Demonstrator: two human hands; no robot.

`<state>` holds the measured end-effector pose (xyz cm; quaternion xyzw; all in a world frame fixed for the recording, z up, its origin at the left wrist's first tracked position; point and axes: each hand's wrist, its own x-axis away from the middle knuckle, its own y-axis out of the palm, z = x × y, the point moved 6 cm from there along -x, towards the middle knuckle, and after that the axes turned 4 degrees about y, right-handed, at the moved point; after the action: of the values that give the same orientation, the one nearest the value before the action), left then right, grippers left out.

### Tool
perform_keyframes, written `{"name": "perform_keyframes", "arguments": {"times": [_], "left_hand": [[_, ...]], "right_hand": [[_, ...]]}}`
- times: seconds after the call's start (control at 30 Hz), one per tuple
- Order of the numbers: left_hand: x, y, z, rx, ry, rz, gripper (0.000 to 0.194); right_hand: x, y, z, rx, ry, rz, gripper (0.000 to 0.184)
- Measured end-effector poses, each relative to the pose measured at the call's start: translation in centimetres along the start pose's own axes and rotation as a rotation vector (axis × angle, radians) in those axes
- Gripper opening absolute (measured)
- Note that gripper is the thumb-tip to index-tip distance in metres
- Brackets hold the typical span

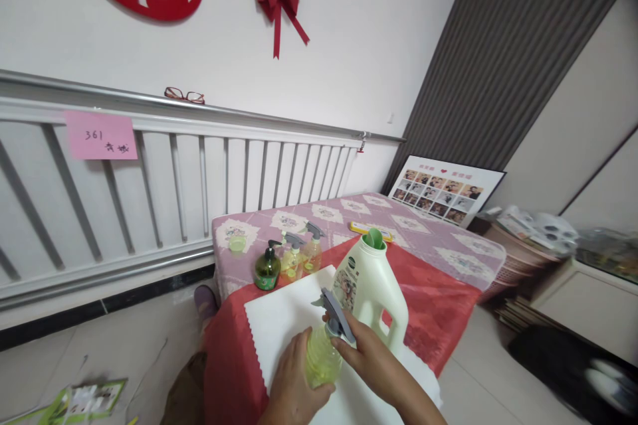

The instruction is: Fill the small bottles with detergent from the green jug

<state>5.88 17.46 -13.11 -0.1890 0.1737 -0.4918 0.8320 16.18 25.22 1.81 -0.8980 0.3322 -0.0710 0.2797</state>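
Observation:
My left hand (298, 382) is wrapped around the clear body of a spray bottle (323, 357) that holds yellowish-green liquid. At its top, my right hand (359, 345) grips the grey spray head (339, 313), fingers closed around the collar. The bottle is slightly tilted over a white scallop-edged mat (274, 319). Just behind stands a large pale-green jug (381, 285) with a handle, a printed label and a green piece in its mouth. Whether the spray head is fully screwed on I cannot tell.
Beyond the mat stand a dark green pump bottle (268, 270) and two spray bottles with grey heads, one a yellow bottle (292, 262). A pale green cap (237, 244) and a yellow box (371, 232) lie on the patterned tablecloth (329, 212). A red cloth (428, 292) covers the table's front.

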Motion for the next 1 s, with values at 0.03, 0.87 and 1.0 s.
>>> {"name": "perform_keyframes", "arguments": {"times": [0.03,0.87,1.0], "left_hand": [[0.0,0.0,0.1,-0.003,-0.005,0.000,0.096],[-0.7,0.9,-1.2,-0.082,0.035,-0.027,0.097],[-0.8,1.2,-1.8,-0.087,0.089,0.022,0.094]], "right_hand": [[0.0,0.0,0.1,-0.011,0.003,0.003,0.039],[1.0,2.6,2.7,-0.221,0.111,0.199,0.054],[1.4,3.2,4.1,-0.414,0.097,0.239,0.055]]}}
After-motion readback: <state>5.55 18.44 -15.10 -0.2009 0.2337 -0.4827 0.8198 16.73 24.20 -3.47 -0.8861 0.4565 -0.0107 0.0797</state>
